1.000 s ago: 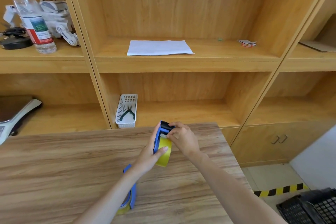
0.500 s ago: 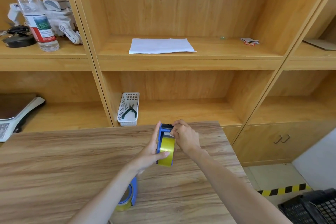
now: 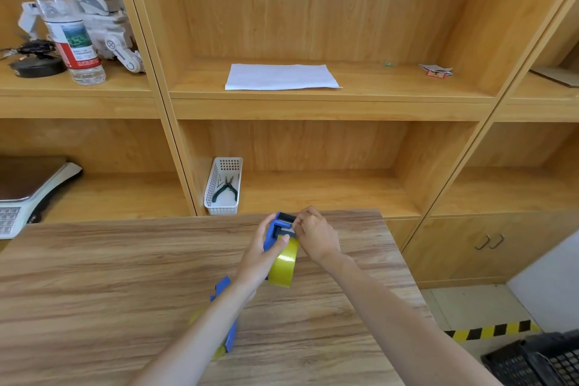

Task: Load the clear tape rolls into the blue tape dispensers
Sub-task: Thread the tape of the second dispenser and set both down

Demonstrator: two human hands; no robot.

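**Both hands working the dispenser over the table's far edge**

Your left hand (image 3: 261, 255) is gripping the blue tape dispenser (image 3: 273, 233) from its left side, thumb lying across the top of the yellowish tape roll (image 3: 284, 262) seated in it. Your right hand (image 3: 315, 236) is pinching at the dispenser's black roller end, fingers curled; what sits between the fingertips is too small to tell. You are holding all this just above the wooden table (image 3: 109, 276), near its far edge. A second blue dispenser (image 3: 227, 316) with its own roll is lying on the table nearer you, partly hidden under your left forearm.
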